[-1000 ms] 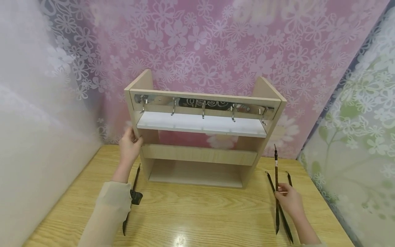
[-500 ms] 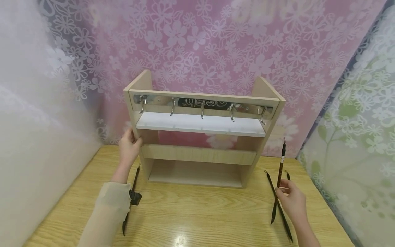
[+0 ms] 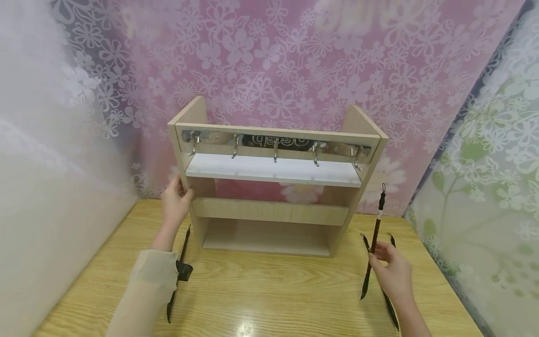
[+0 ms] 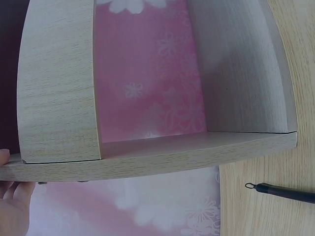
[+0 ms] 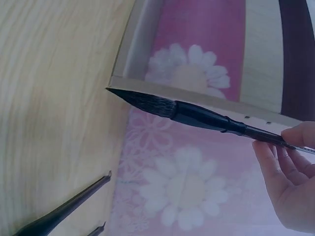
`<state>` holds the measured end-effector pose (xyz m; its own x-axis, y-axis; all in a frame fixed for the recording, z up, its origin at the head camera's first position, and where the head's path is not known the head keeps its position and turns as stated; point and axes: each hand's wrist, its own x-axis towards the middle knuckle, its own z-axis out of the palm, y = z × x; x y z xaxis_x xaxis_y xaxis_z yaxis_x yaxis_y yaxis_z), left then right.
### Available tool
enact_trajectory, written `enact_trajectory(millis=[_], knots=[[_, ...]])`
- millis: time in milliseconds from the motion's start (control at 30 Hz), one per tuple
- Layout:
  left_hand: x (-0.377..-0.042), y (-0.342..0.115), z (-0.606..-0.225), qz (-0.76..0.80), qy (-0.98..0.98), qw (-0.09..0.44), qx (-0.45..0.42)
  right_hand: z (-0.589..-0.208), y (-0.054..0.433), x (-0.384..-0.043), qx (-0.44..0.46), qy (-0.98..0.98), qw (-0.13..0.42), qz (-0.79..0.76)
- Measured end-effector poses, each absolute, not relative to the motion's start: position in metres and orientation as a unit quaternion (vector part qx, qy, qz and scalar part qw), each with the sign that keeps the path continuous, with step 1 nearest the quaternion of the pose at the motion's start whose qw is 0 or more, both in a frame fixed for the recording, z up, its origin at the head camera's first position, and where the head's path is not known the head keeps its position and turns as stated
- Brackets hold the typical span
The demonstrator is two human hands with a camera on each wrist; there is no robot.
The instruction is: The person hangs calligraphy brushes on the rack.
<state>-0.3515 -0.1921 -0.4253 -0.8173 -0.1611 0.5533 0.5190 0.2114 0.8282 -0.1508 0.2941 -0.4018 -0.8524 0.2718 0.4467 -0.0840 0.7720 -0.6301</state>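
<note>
A wooden shelf rack [image 3: 273, 210] stands at the back of the table, with a strip of several metal hooks [image 3: 275, 150] along its top front. My left hand [image 3: 174, 201] grips the edge of its left side panel, thumb in front and fingers behind. Off to the right, my right hand [image 3: 392, 271] pinches a calligraphy brush [image 3: 376, 229] by its handle. The brush is held upright and slightly tilted, its cord loop on top and its dark bristles [image 5: 142, 102] at the bottom. Two more brushes lie near the right hand, one [image 3: 390, 309] partly hidden behind it.
Another brush [image 3: 185, 243] lies on the table left of the rack, partly hidden by the left wrist and its black camera [image 3: 184, 270]. A white shelf [image 3: 273, 169] sits below the hooks. Patterned curtains [image 3: 269, 61] hang behind and on both sides.
My right hand has lifted the brush off the table, up and slightly left, with its tip swinging left. The left hand keeps its hold on the rack.
</note>
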Motion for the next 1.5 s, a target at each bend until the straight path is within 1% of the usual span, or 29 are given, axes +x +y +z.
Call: enact_trajectory(millis=[33, 100, 167, 200, 233, 267, 367, 467, 500, 567, 667, 733, 800, 933, 967, 1100, 1167, 1267, 1333, 1367, 1500], knots=[[-0.34, -0.187, -0.414, -0.627, -0.722, 0.267, -0.117, -0.4, 0.292, -0.15, -0.049, -0.902, 0.267, 0.335], [-0.365, -0.198, -0.438, -0.622, -0.72, 0.284, -0.117, -0.398, 0.289, -0.15, -0.044, -0.901, 0.269, 0.337], [-0.359, -0.196, -0.43, -0.615, -0.734, 0.269, -0.102, -0.395, 0.287, -0.15, -0.039, -0.9, 0.274, 0.338], [-0.369, -0.2, -0.438, -0.611, -0.739, 0.269, -0.095, -0.394, 0.285, -0.15, -0.037, -0.899, 0.276, 0.337], [-0.371, -0.201, -0.441, -0.611, -0.734, 0.279, -0.101, -0.392, 0.284, -0.15, -0.035, -0.899, 0.277, 0.337], [-0.369, -0.2, -0.438, -0.613, -0.736, 0.27, -0.097, -0.391, 0.283, -0.15, -0.033, -0.898, 0.278, 0.338], [-0.375, -0.202, -0.444, -0.617, -0.728, 0.282, -0.102, -0.387, 0.279, -0.15, -0.03, -0.898, 0.279, 0.34], [-0.377, -0.203, -0.446, -0.617, -0.729, 0.281, -0.1, -0.384, 0.277, -0.15, -0.023, -0.896, 0.283, 0.342], [-0.38, -0.203, -0.45, -0.614, -0.726, 0.292, -0.103, -0.383, 0.276, -0.15, -0.02, -0.895, 0.286, 0.342], [-0.375, -0.201, -0.444, -0.61, -0.734, 0.282, -0.096, -0.381, 0.274, -0.15, -0.011, -0.891, 0.294, 0.346], [-0.368, -0.197, -0.436, -0.6, -0.738, 0.293, -0.097, -0.379, 0.272, -0.151, 0.001, -0.885, 0.306, 0.351], [-0.361, -0.195, -0.429, -0.606, -0.738, 0.28, -0.102, -0.378, 0.27, -0.151, 0.004, -0.883, 0.311, 0.352], [-0.365, -0.198, -0.434, -0.608, -0.732, 0.29, -0.105, -0.378, 0.268, -0.152, 0.004, -0.883, 0.311, 0.35], [-0.375, -0.203, -0.444, -0.607, -0.736, 0.284, -0.096, -0.378, 0.264, -0.152, 0.009, -0.879, 0.311, 0.361], [-0.378, -0.204, -0.449, -0.61, -0.731, 0.29, -0.1, -0.377, 0.264, -0.152, 0.01, -0.879, 0.31, 0.363], [-0.372, -0.204, -0.441, -0.62, -0.725, 0.277, -0.115, -0.373, 0.261, -0.152, 0.015, -0.878, 0.308, 0.367], [-0.374, -0.203, -0.443, -0.611, -0.725, 0.296, -0.117, -0.372, 0.259, -0.153, 0.018, -0.877, 0.308, 0.368], [-0.366, -0.199, -0.435, -0.605, -0.733, 0.292, -0.11, -0.371, 0.258, -0.153, 0.025, -0.876, 0.31, 0.369], [-0.364, -0.198, -0.434, -0.595, -0.738, 0.3, -0.107, -0.37, 0.258, -0.154, 0.031, -0.877, 0.311, 0.365], [-0.362, -0.197, -0.431, -0.598, -0.738, 0.292, -0.108, -0.371, 0.258, -0.154, 0.033, -0.878, 0.311, 0.362], [-0.368, -0.199, -0.437, -0.58, -0.751, 0.303, -0.09, -0.372, 0.258, -0.156, 0.037, -0.885, 0.31, 0.346]])
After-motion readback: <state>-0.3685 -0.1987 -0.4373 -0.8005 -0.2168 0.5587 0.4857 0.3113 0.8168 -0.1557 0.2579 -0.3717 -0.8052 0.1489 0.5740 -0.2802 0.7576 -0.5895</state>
